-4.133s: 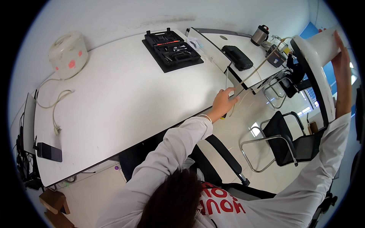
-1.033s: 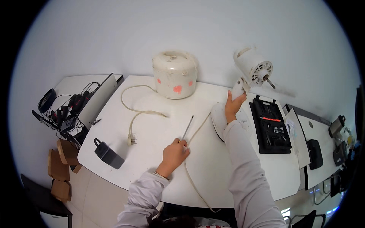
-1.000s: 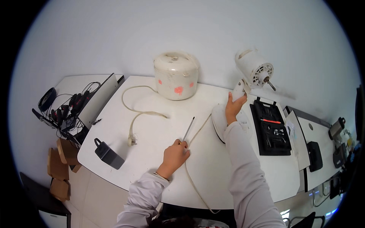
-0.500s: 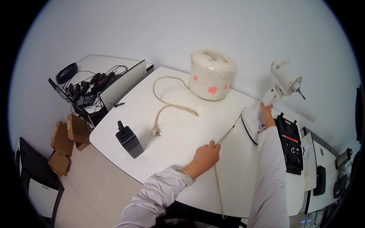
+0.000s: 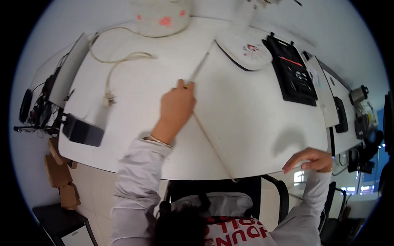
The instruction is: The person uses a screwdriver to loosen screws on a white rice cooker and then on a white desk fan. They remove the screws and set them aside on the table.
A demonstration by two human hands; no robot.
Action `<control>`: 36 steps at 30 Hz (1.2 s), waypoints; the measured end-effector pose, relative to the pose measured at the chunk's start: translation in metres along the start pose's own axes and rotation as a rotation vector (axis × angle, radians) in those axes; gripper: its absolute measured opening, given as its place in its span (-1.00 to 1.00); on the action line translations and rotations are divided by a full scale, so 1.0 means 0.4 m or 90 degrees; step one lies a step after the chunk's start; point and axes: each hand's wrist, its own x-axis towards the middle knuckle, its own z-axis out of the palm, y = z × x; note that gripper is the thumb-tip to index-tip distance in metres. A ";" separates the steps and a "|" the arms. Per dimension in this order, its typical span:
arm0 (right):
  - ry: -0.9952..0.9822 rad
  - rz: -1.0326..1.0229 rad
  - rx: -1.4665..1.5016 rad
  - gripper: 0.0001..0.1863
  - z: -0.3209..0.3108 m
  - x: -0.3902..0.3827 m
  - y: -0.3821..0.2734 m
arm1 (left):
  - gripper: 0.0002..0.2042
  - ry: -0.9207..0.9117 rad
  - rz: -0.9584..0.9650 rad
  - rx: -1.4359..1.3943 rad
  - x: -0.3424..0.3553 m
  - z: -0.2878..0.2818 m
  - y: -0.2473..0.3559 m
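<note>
My left hand (image 5: 177, 105), over the middle of the table, is closed on a screwdriver (image 5: 198, 67). Its long metal shaft points away toward a white fan base, and its handle is mostly hidden in my fist. The white table fan (image 5: 242, 48) stands at the back; a floral print marks its base, and the top is cut off by the view. From the base a pale cord (image 5: 213, 143) passes by my left hand and runs to the table's front edge. My right hand (image 5: 310, 160) hovers by the near right edge, fingers apart and slightly bent, holding nothing.
A cream rice cooker (image 5: 160, 20) stands at the back, its cord and plug (image 5: 108, 99) lying on the white table (image 5: 246, 123). An open black tool case (image 5: 293, 74) lies on the right, a dark grey box-shaped device (image 5: 83, 130) on the left. Below the front edge is a black chair (image 5: 279, 192).
My right hand has let go of the fan's neck and come back to the near right edge. The view has tipped downward. The screwdriver remains in my left hand.
</note>
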 end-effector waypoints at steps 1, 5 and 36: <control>0.015 -0.033 0.013 -0.69 0.022 -0.062 0.062 | -0.84 -0.003 0.006 0.006 0.007 -0.002 0.008; 0.364 0.136 0.024 -0.75 0.156 -0.208 0.326 | -0.88 -0.018 0.000 0.020 0.017 -0.009 0.029; 1.158 -0.286 0.674 -0.64 0.128 0.199 0.930 | -0.84 -0.022 0.008 0.056 -0.003 -0.038 0.034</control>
